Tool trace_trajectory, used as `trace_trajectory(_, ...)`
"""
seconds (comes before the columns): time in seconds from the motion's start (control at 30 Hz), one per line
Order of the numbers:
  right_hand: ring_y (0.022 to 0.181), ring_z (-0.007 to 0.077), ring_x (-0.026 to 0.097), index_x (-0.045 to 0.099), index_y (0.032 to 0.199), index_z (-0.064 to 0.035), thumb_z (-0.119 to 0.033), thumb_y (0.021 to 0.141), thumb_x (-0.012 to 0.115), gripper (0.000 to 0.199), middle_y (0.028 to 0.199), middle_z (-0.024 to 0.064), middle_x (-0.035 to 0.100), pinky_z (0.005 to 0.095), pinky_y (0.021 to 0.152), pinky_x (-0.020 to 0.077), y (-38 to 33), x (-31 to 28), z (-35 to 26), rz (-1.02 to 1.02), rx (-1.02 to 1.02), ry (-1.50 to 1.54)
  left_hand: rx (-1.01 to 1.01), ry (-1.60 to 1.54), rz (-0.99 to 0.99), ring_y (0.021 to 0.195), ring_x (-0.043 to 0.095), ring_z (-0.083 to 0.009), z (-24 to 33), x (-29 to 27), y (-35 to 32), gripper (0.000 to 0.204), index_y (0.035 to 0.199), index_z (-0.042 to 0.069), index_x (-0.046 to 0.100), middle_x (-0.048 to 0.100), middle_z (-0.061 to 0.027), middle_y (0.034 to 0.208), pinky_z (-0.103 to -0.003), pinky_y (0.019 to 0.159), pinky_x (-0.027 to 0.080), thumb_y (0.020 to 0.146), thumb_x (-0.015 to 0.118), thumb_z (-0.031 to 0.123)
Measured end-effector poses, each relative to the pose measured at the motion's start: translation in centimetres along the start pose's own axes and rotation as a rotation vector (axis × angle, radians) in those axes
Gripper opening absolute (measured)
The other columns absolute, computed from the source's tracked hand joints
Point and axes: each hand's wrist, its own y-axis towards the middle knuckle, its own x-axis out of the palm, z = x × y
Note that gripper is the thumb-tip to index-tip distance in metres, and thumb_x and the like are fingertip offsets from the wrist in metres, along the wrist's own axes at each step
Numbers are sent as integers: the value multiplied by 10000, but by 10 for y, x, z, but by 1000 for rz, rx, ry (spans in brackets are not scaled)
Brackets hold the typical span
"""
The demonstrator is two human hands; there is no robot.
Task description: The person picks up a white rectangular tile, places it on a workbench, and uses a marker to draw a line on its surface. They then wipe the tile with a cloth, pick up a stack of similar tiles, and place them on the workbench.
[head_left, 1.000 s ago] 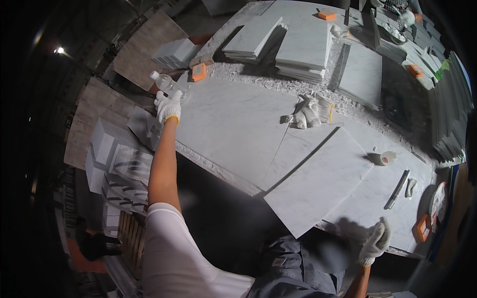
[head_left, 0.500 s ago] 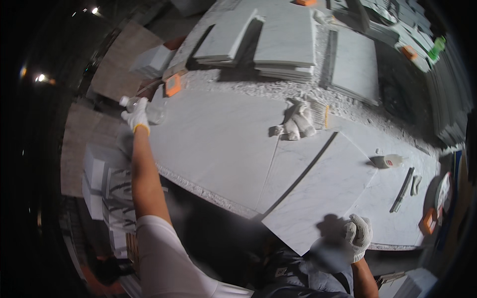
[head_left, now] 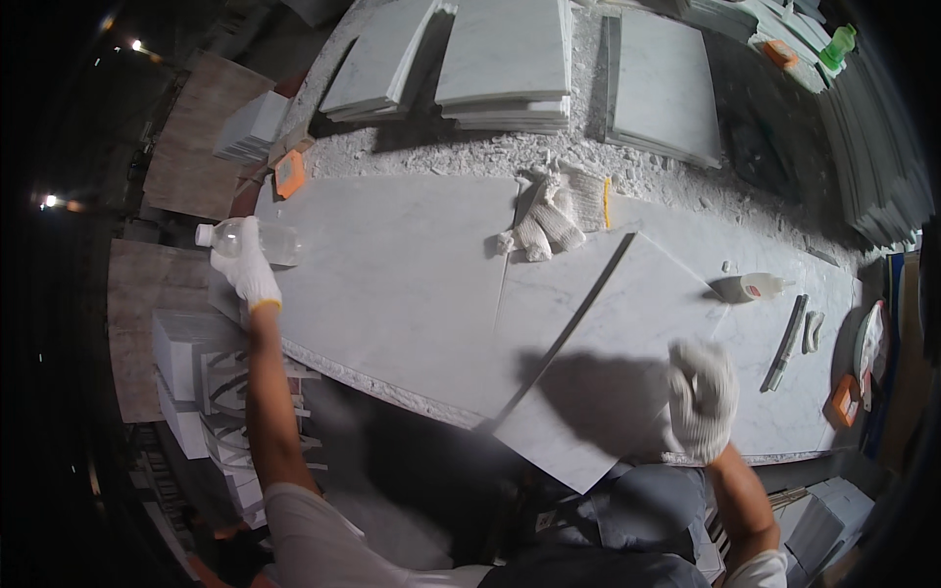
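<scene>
At the far left, my gloved left hand (head_left: 247, 269) is closed around a clear plastic bottle (head_left: 284, 244) with a white cap. The bottle lies on its side, its cap pointing left. My gloved right hand (head_left: 704, 400) is over the right part of the table, its fingers smeared by motion; I see nothing in it. Beside it, a marbled white slab (head_left: 598, 367) lies at an angle, one corner past the table's front edge, with a dark shadow across it. A pair of white knitted gloves (head_left: 557, 211) rests beyond the slab.
Stacked slabs (head_left: 505, 59) stand at the back on rubble-strewn white surface. A small squeeze bottle (head_left: 763, 286), a dark rod (head_left: 786, 343) and a curved white piece (head_left: 813, 332) lie at right. Orange tape measures (head_left: 290, 174) sit around the edges. White blocks (head_left: 186, 348) stand at lower left.
My right hand has lifted from near the table's front edge and moved farther over the slab side. My left hand keeps its grip on the bottle. The view has shifted slightly.
</scene>
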Motion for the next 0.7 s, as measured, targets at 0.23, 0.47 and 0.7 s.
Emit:
trace_trajectory(0.23, 1106, 296, 662, 644, 1327, -125, -197, 899, 755, 447, 1293, 137, 626, 390, 916, 559, 139, 63, 20, -32, 49, -278, 39, 155, 95, 1240, 575, -273, 23, 17, -86, 958, 1501, 18, 344, 562, -159, 1362, -398, 1048, 486, 764, 902, 269)
trace_trajectory(0.47, 1292, 363, 538, 637, 1310, -144, -415, 909, 703, 488, 1374, 147, 579, 445, 1043, 482, 194, 100, 28, -229, 72, -607, 17, 109, 134, 1285, 553, -313, 23, 21, -83, 1035, 1517, 23, 308, 524, -194, 1407, -428, 1062, 483, 735, 906, 342)
trace_trajectory(0.7, 1173, 289, 650, 634, 1055, -68, -168, 877, 798, 262, 1296, 133, 647, 387, 941, 537, 134, 41, -29, -61, -149, -118, 25, 88, 62, 1296, 546, -292, 19, 18, -84, 1015, 1518, -21, 291, 502, -200, 1435, -407, 1060, 484, 776, 888, 329)
